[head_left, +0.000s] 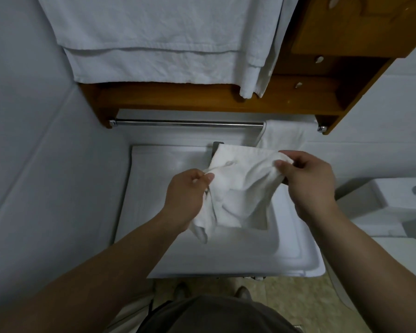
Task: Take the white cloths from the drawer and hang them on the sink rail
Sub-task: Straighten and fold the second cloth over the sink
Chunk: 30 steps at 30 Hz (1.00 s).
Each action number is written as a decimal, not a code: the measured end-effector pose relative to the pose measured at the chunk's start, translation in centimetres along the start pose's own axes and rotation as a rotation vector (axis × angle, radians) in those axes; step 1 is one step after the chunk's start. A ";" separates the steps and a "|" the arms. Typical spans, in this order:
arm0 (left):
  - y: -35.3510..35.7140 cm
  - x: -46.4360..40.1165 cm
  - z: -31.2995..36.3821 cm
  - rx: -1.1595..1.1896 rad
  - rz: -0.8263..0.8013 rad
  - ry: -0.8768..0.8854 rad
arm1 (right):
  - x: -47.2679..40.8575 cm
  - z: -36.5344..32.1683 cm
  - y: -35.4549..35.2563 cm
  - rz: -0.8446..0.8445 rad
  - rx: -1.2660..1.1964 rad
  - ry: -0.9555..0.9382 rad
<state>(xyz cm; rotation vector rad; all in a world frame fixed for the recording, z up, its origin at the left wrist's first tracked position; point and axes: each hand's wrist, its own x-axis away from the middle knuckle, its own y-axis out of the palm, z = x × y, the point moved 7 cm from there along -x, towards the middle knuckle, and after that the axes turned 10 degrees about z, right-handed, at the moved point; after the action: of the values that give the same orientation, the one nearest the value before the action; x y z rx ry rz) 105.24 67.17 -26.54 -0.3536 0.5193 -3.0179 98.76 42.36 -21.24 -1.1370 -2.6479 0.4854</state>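
White cloth (240, 188) is pinched by left hand (186, 195) and right hand (308, 181) above sink (298, 260). Second cloth (283, 135) is hung on rail (185, 123).

My left hand (186, 191) and right hand (308, 179) hold a cloth (240, 188) above the sink (226, 255); behind it runs the rail (185, 123), another cloth (286, 135) draped at its right end.

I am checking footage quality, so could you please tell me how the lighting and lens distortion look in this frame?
Head view: dim, flat, bluish light, so the white cloth between the left hand and right hand shows soft folds; a thin glare line runs along the rail; wide-angle distortion stretches the forearms and bends the sink edges.
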 end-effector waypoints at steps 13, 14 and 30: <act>2.6 2.3 4.5 -0.117 -0.005 0.295 | 4.8 -2.8 4.2 -0.109 0.257 -0.342; 2.5 2.3 4.4 -0.117 0.000 0.312 | 4.9 -2.8 4.1 -0.107 0.257 -0.339; 3.1 3.6 5.2 -0.397 -0.052 0.671 | 5.9 -1.8 4.7 -0.206 0.076 -0.132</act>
<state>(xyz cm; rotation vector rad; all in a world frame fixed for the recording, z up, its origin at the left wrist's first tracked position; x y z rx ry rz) 103.02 62.23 -22.00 0.6739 1.1608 -3.0051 98.44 50.10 -20.99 -0.8257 -2.7917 0.6343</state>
